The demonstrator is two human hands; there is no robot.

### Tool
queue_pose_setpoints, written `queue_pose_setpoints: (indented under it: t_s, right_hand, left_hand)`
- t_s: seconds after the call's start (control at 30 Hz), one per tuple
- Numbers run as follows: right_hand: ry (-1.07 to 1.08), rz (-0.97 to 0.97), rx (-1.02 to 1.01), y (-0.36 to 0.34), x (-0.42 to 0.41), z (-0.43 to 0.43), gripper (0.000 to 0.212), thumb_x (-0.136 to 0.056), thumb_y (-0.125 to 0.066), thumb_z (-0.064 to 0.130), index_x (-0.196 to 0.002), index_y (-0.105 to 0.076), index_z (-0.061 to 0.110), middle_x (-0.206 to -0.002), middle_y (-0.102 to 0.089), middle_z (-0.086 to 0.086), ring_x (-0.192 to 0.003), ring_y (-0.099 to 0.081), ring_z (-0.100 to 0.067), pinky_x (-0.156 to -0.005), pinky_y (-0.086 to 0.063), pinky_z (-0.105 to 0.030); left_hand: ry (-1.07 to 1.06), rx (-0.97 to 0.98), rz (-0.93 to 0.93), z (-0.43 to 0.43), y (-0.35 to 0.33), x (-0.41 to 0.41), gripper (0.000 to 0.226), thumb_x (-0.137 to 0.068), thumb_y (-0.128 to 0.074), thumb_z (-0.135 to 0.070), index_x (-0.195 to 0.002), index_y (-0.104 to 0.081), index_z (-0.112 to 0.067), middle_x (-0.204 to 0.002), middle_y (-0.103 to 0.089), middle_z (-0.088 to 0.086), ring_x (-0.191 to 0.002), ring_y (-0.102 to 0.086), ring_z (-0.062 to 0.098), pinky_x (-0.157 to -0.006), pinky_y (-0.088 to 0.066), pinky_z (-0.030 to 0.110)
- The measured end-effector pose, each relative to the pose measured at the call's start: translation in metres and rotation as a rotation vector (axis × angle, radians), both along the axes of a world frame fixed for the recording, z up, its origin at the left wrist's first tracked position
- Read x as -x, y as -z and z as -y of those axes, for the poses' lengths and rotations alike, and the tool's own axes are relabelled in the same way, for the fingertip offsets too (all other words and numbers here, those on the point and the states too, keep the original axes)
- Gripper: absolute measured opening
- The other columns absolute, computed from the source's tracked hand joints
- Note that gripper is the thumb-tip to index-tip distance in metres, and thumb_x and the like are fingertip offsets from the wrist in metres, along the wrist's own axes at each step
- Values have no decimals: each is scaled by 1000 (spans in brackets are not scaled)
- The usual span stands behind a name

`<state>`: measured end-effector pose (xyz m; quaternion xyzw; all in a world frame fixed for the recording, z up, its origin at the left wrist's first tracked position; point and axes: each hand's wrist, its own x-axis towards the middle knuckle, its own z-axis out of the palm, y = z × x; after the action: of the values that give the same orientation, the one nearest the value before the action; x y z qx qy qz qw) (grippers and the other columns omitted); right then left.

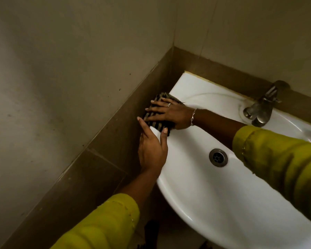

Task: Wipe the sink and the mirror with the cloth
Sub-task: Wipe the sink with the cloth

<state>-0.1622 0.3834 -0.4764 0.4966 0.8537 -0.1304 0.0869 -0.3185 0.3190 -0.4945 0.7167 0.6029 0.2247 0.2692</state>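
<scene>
A: Where is the cloth (157, 115)?

B: It is a dark striped one, lying on the rim of the white sink (196, 186) at about ten o'clock from the drain (218, 157), right against the brown tiled wall (101, 141).

A: Which hand has it?

B: The right hand (169, 114) lies flat on top of it, fingers spread and pointing toward nine o'clock, pressing it down on the rim rather than closing round it. A ring sits on one finger and a bracelet (193, 116) on the wrist.

A: And the left hand (152, 150)?

B: It is open too, at about six o'clock from the cloth, resting on the sink's edge. Its forefinger and thumb touch the near border of the cloth; I cannot tell whether they pinch it.

A: Anything else?

B: A metal tap (262, 106) stands at roughly two o'clock from the drain, well apart from both hands. Both forearms wear yellow-green sleeves (280, 155). No mirror appears in the head view.
</scene>
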Motion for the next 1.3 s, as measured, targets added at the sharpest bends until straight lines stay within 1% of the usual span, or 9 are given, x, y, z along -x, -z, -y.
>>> queue_pose_setpoints:
  t_s: [0.13,0.3,0.53,0.6,0.7,0.8,1.03,1.17,1.3]
  right_hand:
    - [509,-601,-73,-21,21,-3,57,-78,-43,-2,-133,-46,11,-149,-31,-10,-143,-11,-27,-115,-4,-44]
    - [1024,-167,-255,10,77,-12,65,-93,-45,29,-147,-13,13,-156,6,-14,-142,12,-32,-113,6,-49]
    - [1436,-294,-218,13,101,-11,81,-87,-54,23,-148,0,16,-154,17,-16,-140,18,-38,-112,-7,-58]
    - [1479,-376,-166,12,107,-8,82,-88,-53,19,-148,3,19,-153,22,-16,-139,19,-40,-109,-11,-62]
    - [1502,-445,-102,11,116,0,82,-90,-51,16,-147,8,23,-151,26,-15,-139,14,-44,-108,-13,-64]
    - [1461,-460,-40,9,128,16,83,-90,-51,25,-147,9,23,-151,24,-18,-139,7,-47,-109,-14,-63]
    - [1318,-418,14,12,146,54,60,-99,-28,38,-146,8,27,-154,11,-20,-140,-2,-43,-110,-15,-60]
    - [1294,-504,64,7,152,83,62,-99,-30,35,-147,7,28,-156,4,-11,-143,-6,-35,-113,-15,-54]
    - [1287,-608,85,3,157,118,65,-95,-40,33,-147,0,32,-156,-12,-7,-138,-25,-33,-112,-24,-48]
  left_hand:
    - [-20,-26,11,1,1,0,78,-91,-31,-53,-147,5,-13,-129,-54,22,-107,-58,38,-80,-47,39]
    - [-89,-68,120,3,4,2,74,-86,-21,-52,-148,-7,-13,-112,-64,23,-92,-64,38,-66,-43,32]
    - [-243,128,482,0,-2,7,45,-100,-30,-20,-143,-27,-7,-96,-61,15,-82,-57,21,-52,-36,10]
    - [-303,206,637,-5,6,11,42,-101,-28,-21,-140,-32,-6,-107,-59,15,-91,-56,19,-66,-41,5]
    - [-323,382,823,-11,15,18,48,-100,-24,-34,-138,-36,-7,-134,-48,22,-121,-49,30,-104,-40,42]
    - [-255,562,906,-19,9,28,56,-98,-20,-42,-135,-42,-6,-134,-50,18,-120,-51,28,-101,-42,39]
    - [133,564,689,-36,-16,41,47,-99,-32,-32,-137,-38,-5,-129,-47,2,-121,-45,16,-84,-44,12]
    - [355,393,346,-35,-16,39,59,-92,-48,-42,-140,-35,-10,-142,-42,11,-130,-42,25,-107,-36,37]
    - [572,182,-105,-18,-17,40,71,-89,-49,-48,-145,-23,-13,-156,-5,16,-143,-9,28,-116,-17,43]
